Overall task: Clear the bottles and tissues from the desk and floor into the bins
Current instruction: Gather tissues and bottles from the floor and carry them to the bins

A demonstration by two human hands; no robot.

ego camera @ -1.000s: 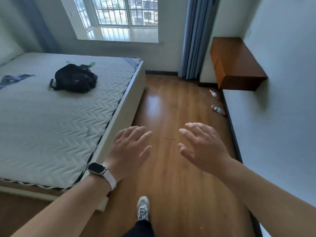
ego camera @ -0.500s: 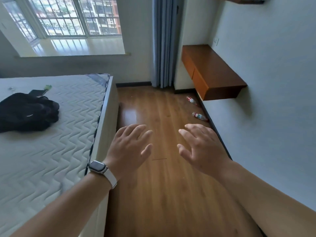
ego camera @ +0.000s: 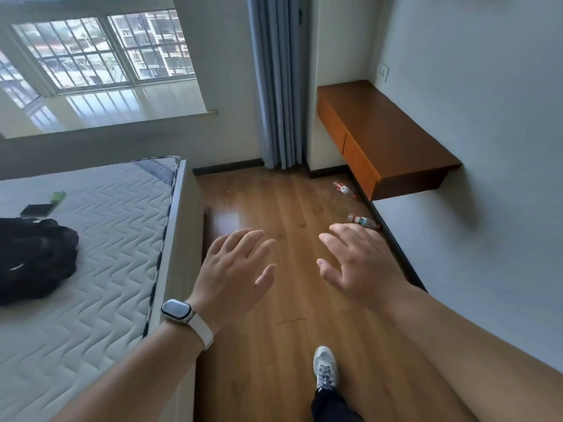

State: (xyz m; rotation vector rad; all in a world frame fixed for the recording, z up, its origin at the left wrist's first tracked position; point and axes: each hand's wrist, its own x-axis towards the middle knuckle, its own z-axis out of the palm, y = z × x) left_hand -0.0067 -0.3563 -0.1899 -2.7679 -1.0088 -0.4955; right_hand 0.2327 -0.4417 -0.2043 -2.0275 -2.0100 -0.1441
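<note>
Two clear plastic bottles with red caps lie on the wood floor by the right wall. The nearer bottle [ego camera: 363, 222] lies just beyond my right hand's fingertips. The farther bottle [ego camera: 344, 189] lies under the front edge of the wall-mounted wooden desk [ego camera: 387, 132]. My left hand [ego camera: 234, 275], with a watch on the wrist, and my right hand [ego camera: 359, 266] are held out in front of me, palms down, fingers spread, holding nothing. No tissues or bins are in sight.
A bed [ego camera: 100, 239] with a bare quilted mattress fills the left side; a black bag [ego camera: 30, 260] and a small dark item lie on it. A blue curtain [ego camera: 277, 86] hangs in the corner by the window. My right foot [ego camera: 325, 367] steps on the floor strip between bed and wall.
I have walked forward along the floor strip. The desk and both bottles are closer and larger. My right foot has come into view. Both hands stay open and empty.
</note>
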